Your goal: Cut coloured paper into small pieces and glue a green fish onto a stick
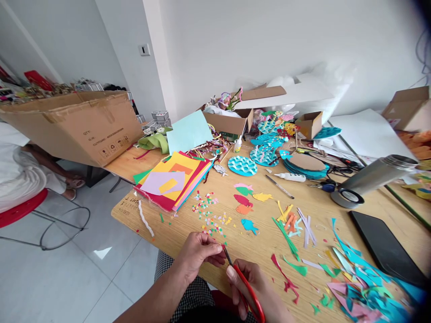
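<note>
six loose paper fish (261, 197), one phone (387, 246)

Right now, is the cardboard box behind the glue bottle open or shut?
Open: the box has craft flowers sticking out of its top.

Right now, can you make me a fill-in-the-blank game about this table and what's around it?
The right hand holds ____ with red handles.
Their tip points towards the ____ hand.
Right beside the pink paper fish is a ____ fish.
The stool has a ____ seat.

Missing words: scissors; left; green; red.
</note>
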### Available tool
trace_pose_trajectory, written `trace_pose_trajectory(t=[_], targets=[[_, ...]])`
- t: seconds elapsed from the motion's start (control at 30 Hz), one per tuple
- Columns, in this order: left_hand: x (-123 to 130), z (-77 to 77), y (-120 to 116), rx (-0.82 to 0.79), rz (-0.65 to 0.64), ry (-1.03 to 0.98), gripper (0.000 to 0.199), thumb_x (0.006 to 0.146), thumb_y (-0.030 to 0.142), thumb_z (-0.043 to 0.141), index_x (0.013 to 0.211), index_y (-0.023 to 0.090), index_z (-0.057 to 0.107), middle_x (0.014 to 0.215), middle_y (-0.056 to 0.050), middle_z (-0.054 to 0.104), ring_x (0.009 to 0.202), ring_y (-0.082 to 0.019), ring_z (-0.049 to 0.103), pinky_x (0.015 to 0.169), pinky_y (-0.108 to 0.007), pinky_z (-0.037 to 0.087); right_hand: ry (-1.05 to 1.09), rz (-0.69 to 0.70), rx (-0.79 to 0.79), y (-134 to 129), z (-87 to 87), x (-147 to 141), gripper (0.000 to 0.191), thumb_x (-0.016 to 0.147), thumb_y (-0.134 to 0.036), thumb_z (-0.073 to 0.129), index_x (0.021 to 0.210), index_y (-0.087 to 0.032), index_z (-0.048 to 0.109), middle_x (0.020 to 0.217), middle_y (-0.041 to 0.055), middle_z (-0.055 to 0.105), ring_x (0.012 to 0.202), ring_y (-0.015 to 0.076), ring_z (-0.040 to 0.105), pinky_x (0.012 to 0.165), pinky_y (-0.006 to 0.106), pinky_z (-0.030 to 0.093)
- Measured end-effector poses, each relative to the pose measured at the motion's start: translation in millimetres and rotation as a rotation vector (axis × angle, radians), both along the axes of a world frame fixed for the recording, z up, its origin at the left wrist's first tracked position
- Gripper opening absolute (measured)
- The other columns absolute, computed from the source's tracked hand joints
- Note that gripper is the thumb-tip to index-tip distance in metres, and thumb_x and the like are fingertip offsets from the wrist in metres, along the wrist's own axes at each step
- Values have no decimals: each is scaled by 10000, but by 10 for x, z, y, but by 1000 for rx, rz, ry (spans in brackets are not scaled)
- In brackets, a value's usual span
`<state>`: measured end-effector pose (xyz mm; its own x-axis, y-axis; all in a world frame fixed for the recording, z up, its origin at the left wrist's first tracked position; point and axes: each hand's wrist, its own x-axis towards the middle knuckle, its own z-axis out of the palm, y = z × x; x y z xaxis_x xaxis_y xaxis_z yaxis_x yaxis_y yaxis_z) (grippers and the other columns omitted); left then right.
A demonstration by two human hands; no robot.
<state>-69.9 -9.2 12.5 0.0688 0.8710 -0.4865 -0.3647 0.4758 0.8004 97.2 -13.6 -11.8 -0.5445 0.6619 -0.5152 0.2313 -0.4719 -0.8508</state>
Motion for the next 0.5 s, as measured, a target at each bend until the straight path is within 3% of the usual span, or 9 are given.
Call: trace_pose_trajectory(t=[0.5], targets=[[29, -39, 2, -1, 26, 2, 280, 533, 318, 792, 643, 91, 670, 623, -85, 703, 551, -162, 641, 539, -243, 461, -47, -41, 26, -3, -28, 12, 523, 650, -685, 618, 664, -208, 405, 408, -55, 556, 262, 50, 420, 284, 147, 214]])
